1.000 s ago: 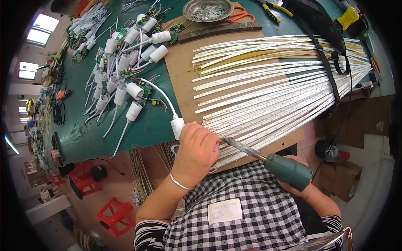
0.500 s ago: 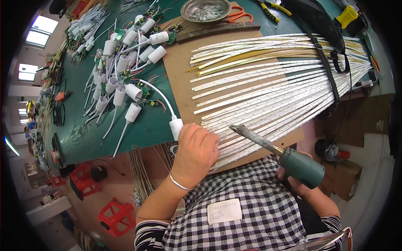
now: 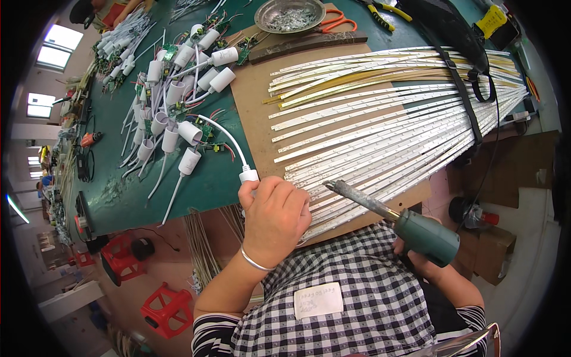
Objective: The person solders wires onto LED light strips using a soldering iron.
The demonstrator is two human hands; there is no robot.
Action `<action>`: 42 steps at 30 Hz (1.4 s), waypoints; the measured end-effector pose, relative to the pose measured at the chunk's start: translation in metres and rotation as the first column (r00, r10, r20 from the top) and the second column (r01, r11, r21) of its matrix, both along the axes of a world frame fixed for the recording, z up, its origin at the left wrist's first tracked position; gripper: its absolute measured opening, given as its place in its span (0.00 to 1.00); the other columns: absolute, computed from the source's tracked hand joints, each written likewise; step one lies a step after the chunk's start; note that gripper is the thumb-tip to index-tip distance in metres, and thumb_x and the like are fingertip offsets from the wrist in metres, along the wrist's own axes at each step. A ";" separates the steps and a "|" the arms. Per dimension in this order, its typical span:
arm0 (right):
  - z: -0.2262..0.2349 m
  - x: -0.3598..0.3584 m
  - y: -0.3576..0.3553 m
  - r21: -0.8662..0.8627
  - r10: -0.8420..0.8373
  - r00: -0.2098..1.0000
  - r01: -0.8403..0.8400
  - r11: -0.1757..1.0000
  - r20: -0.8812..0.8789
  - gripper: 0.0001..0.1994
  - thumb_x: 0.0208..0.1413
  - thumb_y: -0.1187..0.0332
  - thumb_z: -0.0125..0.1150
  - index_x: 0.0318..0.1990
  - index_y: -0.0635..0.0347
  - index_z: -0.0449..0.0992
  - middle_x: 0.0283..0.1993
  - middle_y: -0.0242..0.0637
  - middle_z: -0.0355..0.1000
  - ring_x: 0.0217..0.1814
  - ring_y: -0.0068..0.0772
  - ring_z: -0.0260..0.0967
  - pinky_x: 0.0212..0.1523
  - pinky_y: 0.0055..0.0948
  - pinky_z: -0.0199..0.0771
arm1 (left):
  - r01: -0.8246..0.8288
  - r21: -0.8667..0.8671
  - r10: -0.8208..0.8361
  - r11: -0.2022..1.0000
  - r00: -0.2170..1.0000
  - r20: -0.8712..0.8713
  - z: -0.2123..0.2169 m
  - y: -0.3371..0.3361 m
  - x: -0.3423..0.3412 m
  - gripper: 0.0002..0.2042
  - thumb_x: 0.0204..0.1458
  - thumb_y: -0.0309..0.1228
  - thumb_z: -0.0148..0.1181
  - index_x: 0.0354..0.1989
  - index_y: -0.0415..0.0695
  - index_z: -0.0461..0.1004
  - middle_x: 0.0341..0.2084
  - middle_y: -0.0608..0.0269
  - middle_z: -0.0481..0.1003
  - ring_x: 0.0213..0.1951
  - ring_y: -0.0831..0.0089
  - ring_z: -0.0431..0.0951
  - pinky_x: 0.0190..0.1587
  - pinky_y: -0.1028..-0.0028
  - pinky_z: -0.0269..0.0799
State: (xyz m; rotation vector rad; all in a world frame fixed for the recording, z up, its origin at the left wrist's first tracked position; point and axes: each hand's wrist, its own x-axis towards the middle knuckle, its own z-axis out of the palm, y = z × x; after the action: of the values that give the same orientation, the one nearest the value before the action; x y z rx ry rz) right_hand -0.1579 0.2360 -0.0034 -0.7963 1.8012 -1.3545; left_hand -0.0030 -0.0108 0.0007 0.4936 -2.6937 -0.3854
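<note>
My left hand (image 3: 276, 217) is closed at the near edge of the workbench, thumb and fingers around a white plastic lamp cap (image 3: 248, 175). A white cable (image 3: 229, 134) curves from the cap up to the pile. Most of the cap is hidden by the thumb. In my right hand (image 3: 421, 265) is a soldering iron (image 3: 427, 238) with a thick green handle, held over the near edge. Its grey, crusted tip points left over the white LED strips (image 3: 357, 172), close to my left knuckles. The iron's handle partly hides my right fingers.
Left lies a pile of white lamp caps (image 3: 169, 137) with cables and green circuit boards. Behind are a metal dish (image 3: 289, 15) of solder scraps, orange scissors (image 3: 339, 21), a dark bar (image 3: 309, 47) and pliers (image 3: 380, 18). A black strap (image 3: 464, 98) crosses the strips. Red stools (image 3: 168, 309) stand below.
My left thumb has shifted up and left and now covers more of the white cap, which sits lower in my grip. The soldering iron has barely moved.
</note>
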 end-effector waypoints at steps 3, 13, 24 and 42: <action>0.003 0.000 -0.002 -0.004 0.005 1.000 -0.005 1.000 0.024 0.25 0.56 0.47 0.54 0.39 0.68 0.71 0.22 0.36 0.72 0.26 0.27 0.71 0.33 0.25 0.74 | -0.010 -0.004 0.010 1.000 1.000 0.014 0.001 0.001 0.000 0.09 0.35 0.24 0.63 0.24 0.51 0.71 0.25 0.72 0.70 0.37 0.70 0.71 0.47 0.63 0.54; -0.015 -0.009 0.022 -0.106 0.114 0.979 -0.097 0.990 0.172 0.25 0.51 0.73 0.62 0.56 0.69 0.60 0.41 0.39 0.73 0.35 0.27 0.74 0.40 0.28 0.76 | 0.155 0.046 -0.160 0.987 0.975 0.154 0.031 -0.041 0.019 0.15 0.35 0.21 0.59 0.36 0.49 0.76 0.41 0.67 0.73 0.52 0.61 0.68 0.54 0.60 0.56; -0.010 0.002 0.018 -0.005 0.030 0.993 -0.029 1.000 0.114 0.33 0.58 0.40 0.49 0.55 0.65 0.66 0.26 0.35 0.69 0.33 0.27 0.69 0.41 0.29 0.70 | 0.278 -0.092 -0.266 0.956 0.955 0.128 0.020 -0.069 0.034 0.11 0.35 0.21 0.61 0.30 0.50 0.75 0.36 0.70 0.74 0.49 0.61 0.72 0.51 0.58 0.63; -0.013 -0.007 0.011 -0.143 -0.038 0.984 0.064 0.988 0.176 0.33 0.56 0.46 0.55 0.55 0.69 0.63 0.44 0.43 0.70 0.25 0.27 0.68 0.28 0.26 0.69 | 0.086 0.360 -0.230 0.929 0.897 0.378 0.048 -0.039 0.095 0.21 0.33 0.29 0.60 0.42 0.47 0.74 0.35 0.62 0.73 0.41 0.63 0.71 0.49 0.65 0.61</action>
State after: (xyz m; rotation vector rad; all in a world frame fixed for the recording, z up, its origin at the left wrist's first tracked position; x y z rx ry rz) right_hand -0.1646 0.2469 -0.0165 -0.6898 1.6107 -1.5557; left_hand 0.0916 -0.0499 0.0489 0.4922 -3.1081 -0.8909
